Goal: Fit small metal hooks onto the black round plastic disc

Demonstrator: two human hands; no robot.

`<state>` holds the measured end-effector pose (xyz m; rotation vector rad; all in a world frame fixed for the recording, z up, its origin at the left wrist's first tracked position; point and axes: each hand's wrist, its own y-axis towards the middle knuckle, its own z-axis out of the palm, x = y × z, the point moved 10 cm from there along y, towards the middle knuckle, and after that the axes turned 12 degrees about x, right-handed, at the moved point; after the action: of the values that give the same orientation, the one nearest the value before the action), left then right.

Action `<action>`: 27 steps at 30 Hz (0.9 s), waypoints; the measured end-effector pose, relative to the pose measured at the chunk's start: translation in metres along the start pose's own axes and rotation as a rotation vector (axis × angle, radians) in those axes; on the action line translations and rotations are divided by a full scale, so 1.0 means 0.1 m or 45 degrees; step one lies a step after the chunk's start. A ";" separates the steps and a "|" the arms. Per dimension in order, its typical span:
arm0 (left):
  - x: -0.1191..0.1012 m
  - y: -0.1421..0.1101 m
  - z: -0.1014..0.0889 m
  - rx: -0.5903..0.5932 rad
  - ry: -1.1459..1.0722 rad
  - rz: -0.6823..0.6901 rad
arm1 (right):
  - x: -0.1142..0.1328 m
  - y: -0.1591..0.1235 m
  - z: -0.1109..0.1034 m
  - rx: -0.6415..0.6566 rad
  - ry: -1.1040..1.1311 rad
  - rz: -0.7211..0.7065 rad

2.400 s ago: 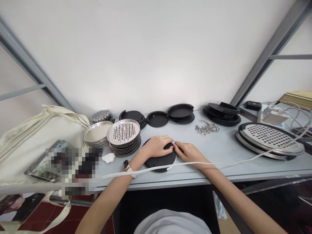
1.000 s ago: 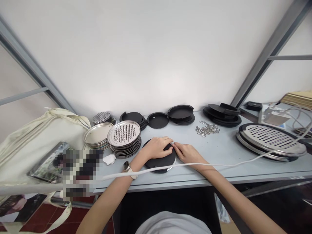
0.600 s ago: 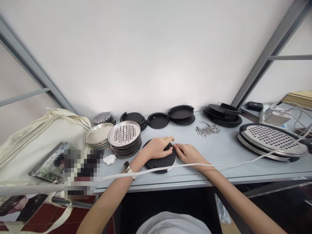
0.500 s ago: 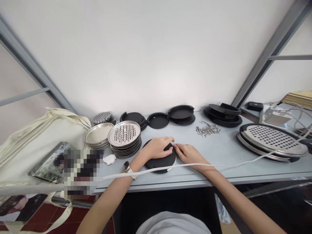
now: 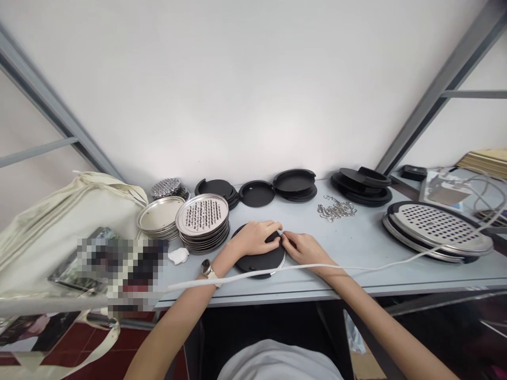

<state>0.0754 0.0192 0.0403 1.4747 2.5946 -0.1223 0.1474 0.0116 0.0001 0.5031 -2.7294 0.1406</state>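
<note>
A black round grater holder (image 5: 257,262) lies flat on the table in front of me, a thin metal rim showing along its right edge. My left hand (image 5: 257,237) rests across its top and grips it, with the fingers curled towards the upper right edge. At that edge my right hand (image 5: 303,247) pinches a small silvery metal piece (image 5: 280,233), mostly covered by the fingertips. Left of the holder stands a stack of round metal grater plates (image 5: 202,214). Behind my right hand sits a loose pile of bent wire hooks (image 5: 336,209).
More round plates (image 5: 158,214) are stacked at the left, near a cream bag (image 5: 99,206). Black round holders (image 5: 256,194) line the wall side. Larger perforated metal discs (image 5: 439,227) lie at the right. A white cable (image 5: 245,275) hangs across, above my forearms.
Both hands stay at the holder's upper right edge, with only slight finger movement. The camera view has shifted slightly.
</note>
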 end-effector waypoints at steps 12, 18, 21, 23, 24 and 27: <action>0.00 -0.01 0.00 -0.019 0.029 0.005 | 0.01 0.00 -0.01 0.012 -0.039 0.020; -0.01 -0.01 0.00 -0.010 0.032 0.003 | 0.01 -0.01 0.01 0.027 -0.045 0.007; -0.01 -0.02 0.00 -0.002 0.051 -0.007 | 0.01 -0.01 0.02 0.017 -0.032 -0.013; -0.01 -0.02 -0.01 -0.004 0.064 -0.016 | 0.01 -0.01 0.02 0.004 -0.016 -0.027; -0.01 -0.02 -0.01 -0.004 0.069 -0.020 | 0.01 0.00 0.02 -0.002 -0.008 -0.028; -0.01 -0.02 0.00 0.001 0.074 -0.019 | -0.02 0.01 0.03 -0.014 0.005 -0.012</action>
<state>0.0745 0.0174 0.0407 1.4806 2.6519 -0.0832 0.1479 0.0125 -0.0033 0.5114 -2.7220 0.1238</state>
